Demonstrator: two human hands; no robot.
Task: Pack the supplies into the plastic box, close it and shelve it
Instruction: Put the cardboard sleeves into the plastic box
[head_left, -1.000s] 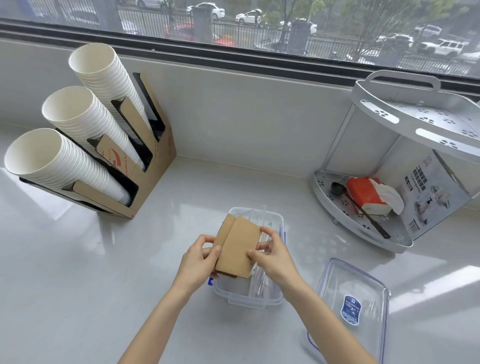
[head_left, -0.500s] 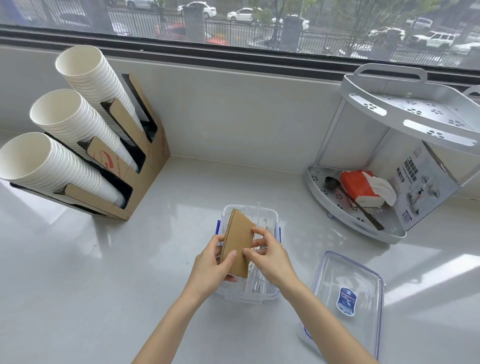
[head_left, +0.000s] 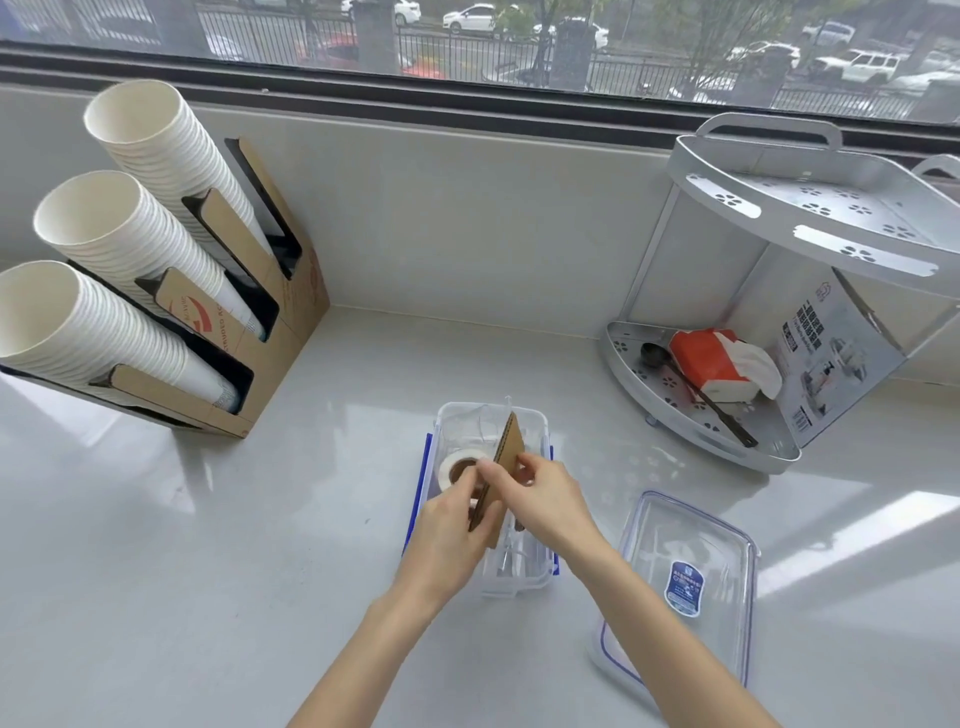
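Note:
A clear plastic box (head_left: 535, 577) with blue clips stands open on the white counter, lower centre. Inside it lie a white roll of tape (head_left: 457, 467) and clear wrapped items (head_left: 514, 561). Both hands hold a stack of brown cardboard sleeves (head_left: 506, 457) edge-on, upright inside the box. My left hand (head_left: 449, 525) presses its left face and my right hand (head_left: 545, 499) pinches its right face. The box's clear lid (head_left: 685, 582), with a blue label, lies flat on the counter to the right.
A cardboard dispenser (head_left: 270, 332) with three stacks of white paper cups stands at the back left. A grey two-tier corner shelf (head_left: 810, 223) stands at the back right; its lower tier holds an orange tissue pack (head_left: 711, 364), a dark spoon and a printed box.
The cardboard sleeves have turned from facing me to edge-on and gone down into the box, between both hands. The tape roll now shows in the box.

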